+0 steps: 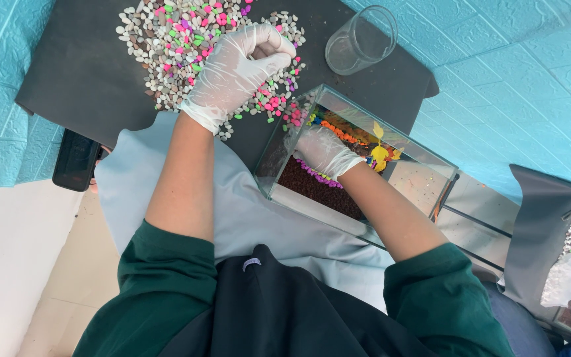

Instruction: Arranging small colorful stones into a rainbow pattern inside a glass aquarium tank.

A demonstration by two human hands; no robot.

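Right hand (322,151) inside glass tank (424,155) — left fingers (269,49) curled on pebbles (166,46).

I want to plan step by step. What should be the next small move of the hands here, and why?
Probably carry the left hand from the pebble pile over to the glass tank. It is closed in a fist on the mixed pebbles, likely holding some, while the right hand is already inside the tank, at the coloured pebble rows on the dark soil.
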